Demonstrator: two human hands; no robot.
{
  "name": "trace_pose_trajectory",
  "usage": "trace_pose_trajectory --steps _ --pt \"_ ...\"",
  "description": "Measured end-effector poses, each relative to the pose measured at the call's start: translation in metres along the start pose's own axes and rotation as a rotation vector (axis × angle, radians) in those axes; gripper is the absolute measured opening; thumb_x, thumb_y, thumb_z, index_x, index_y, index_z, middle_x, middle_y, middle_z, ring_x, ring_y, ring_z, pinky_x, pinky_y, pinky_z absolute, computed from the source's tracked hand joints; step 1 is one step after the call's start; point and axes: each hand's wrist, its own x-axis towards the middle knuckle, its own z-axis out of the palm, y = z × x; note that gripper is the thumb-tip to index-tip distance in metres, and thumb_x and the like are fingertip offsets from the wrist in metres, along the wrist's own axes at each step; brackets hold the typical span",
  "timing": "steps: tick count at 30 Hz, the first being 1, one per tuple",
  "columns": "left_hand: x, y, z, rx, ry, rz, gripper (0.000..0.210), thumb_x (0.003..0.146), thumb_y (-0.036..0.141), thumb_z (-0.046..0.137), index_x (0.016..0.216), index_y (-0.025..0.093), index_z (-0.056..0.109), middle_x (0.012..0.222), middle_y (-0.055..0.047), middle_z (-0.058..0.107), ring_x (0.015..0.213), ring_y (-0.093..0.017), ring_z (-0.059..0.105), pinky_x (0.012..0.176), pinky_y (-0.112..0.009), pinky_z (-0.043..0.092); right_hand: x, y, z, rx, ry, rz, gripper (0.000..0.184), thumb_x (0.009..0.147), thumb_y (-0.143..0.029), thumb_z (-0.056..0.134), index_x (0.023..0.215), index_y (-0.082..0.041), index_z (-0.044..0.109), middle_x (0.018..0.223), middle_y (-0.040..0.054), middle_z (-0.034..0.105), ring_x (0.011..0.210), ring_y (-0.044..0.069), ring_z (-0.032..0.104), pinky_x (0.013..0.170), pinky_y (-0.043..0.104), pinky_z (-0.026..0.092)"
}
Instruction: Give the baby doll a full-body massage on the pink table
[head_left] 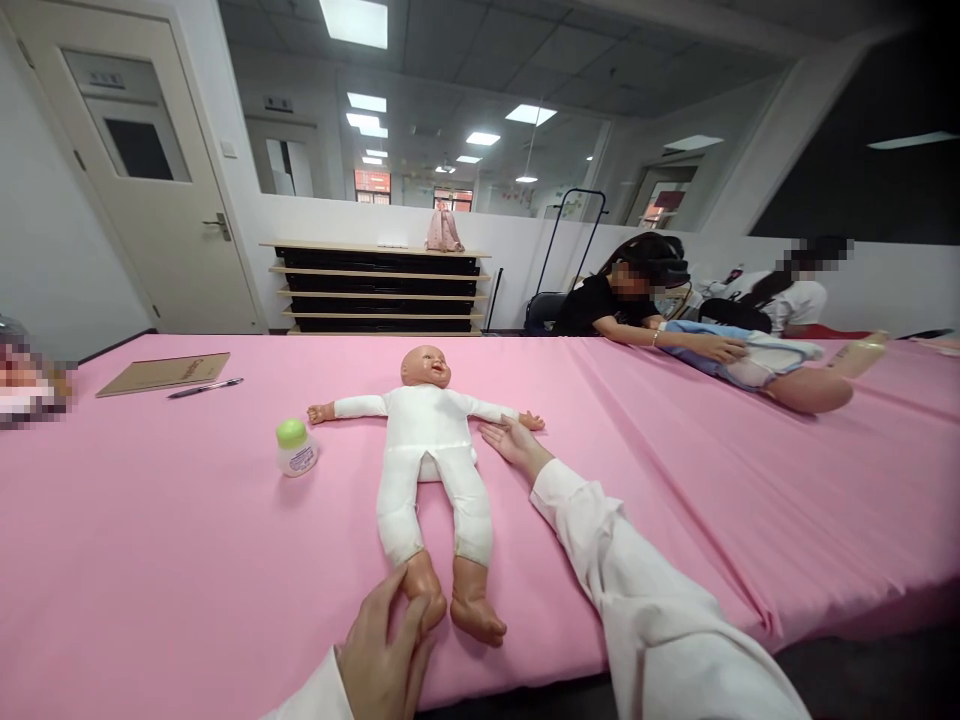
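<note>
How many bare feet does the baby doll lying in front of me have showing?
2. One foot is at the fingertips of your left hand, partly covered by them; the other foot lies just right of it, in plain view.

Passage: tabletop (150, 540), far left, open from near edge to pen (206, 388). Obstructions: doll (427, 425), arms spread crosswise, centre; green-lidded jar (296, 450), near doll's arm; right sleeve (637, 580), extending in beside doll; co-worker's hand (721, 348), far side, right.
</note>
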Motion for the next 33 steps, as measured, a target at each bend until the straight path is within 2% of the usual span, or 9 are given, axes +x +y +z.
trace_pose_trajectory --steps 2,4,7,10,15,17,23,27,33 --pt "-0.006 0.002 0.001 0.033 -0.032 -0.107 0.027 0.083 0.026 0.045 0.105 0.029 0.059 0.111 -0.012 0.058 0.079 -0.024 0.064 0.042 -0.030 0.052 0.015 -0.003 -0.001 0.052 0.001 -0.058 0.034 0.091 -0.025 0.028 0.113 -0.006 0.046 0.119 0.0200 0.051 0.113 0.018 0.052 0.093 0.031 0.046" --pt "-0.012 0.003 0.003 0.044 -0.064 -0.155 0.028 0.083 0.024 0.045 0.105 0.031 0.060 0.108 -0.010 0.060 0.073 -0.024 0.065 0.037 -0.030 0.050 0.023 -0.004 -0.004 0.101 0.001 -0.106 0.033 0.092 -0.027 0.028 0.113 -0.010 0.047 0.120 0.0162 0.051 0.114 0.016 0.051 0.093 0.031 0.046" --pt "-0.017 0.002 0.003 -0.014 -0.072 -0.167 0.032 0.081 0.022 0.047 0.107 0.036 0.059 0.101 -0.007 0.064 0.068 -0.023 0.065 0.041 -0.032 0.053 0.029 -0.004 -0.012 0.151 0.003 -0.151 0.029 0.091 -0.029 0.033 0.110 -0.014 0.049 0.118 0.0132 0.053 0.113 0.015 0.052 0.095 0.032 0.044" --pt "-0.018 -0.001 0.000 -0.081 -0.003 -0.181 0.037 0.082 0.019 0.046 0.111 0.039 0.057 0.096 -0.006 0.065 0.061 -0.019 0.064 0.042 -0.028 0.052 0.033 -0.003 -0.019 0.196 0.034 -0.205 0.028 0.091 -0.031 0.032 0.109 -0.017 0.050 0.115 0.0108 0.054 0.110 0.013 0.053 0.096 0.031 0.043" --pt "-0.011 -0.003 -0.003 -0.196 0.111 -0.089 0.025 0.082 0.024 0.047 0.102 0.027 0.062 0.101 -0.011 0.059 0.077 -0.019 0.064 0.047 -0.022 0.053 0.034 -0.006 -0.030 0.256 0.116 -0.366 0.030 0.093 -0.028 0.027 0.115 -0.033 0.047 0.119 -0.0007 0.053 0.104 0.005 0.055 0.095 0.026 0.043" --pt "-0.009 -0.003 -0.002 -0.225 0.130 -0.091 0.022 0.084 0.029 0.046 0.097 0.025 0.062 0.096 -0.010 0.060 0.075 -0.018 0.063 0.049 -0.022 0.053 0.032 -0.008 -0.033 0.245 0.137 -0.421 0.032 0.092 -0.027 0.028 0.117 -0.038 0.046 0.124 -0.0046 0.051 0.100 0.003 0.057 0.093 0.024 0.044" --pt "-0.004 -0.010 -0.003 -0.285 0.140 -0.074 0.021 0.086 0.032 0.045 0.099 0.022 0.060 0.088 -0.008 0.060 0.075 -0.017 0.062 0.059 -0.025 0.055 0.026 -0.009 -0.035 0.186 0.116 -0.495 0.033 0.090 -0.026 0.034 0.118 -0.036 0.047 0.135 -0.0043 0.041 0.092 0.004 0.060 0.088 0.025 0.047" --pt "0.010 -0.017 -0.021 -0.294 0.139 -0.012 0.024 0.085 0.020 0.045 0.106 0.020 0.055 0.090 -0.008 0.060 0.082 -0.018 0.060 0.069 -0.028 0.055 0.022 -0.009 -0.035 0.139 0.139 -0.597 0.029 0.088 -0.024 0.039 0.113 -0.029 0.053 0.137 -0.0015 0.039 0.105 0.007 0.055 0.093 0.027 0.043" --pt "0.062 -0.016 -0.069 -0.225 0.200 0.058 0.024 0.086 0.013 0.039 0.099 0.021 0.057 0.086 -0.008 0.061 0.075 -0.017 0.058 0.062 -0.029 0.052 0.017 -0.031 -0.016 -0.054 0.142 -0.843 0.030 0.080 -0.026 0.050 0.109 -0.019 0.055 0.132 0.0067 0.046 0.113 0.015 0.051 0.095 0.034 0.041"
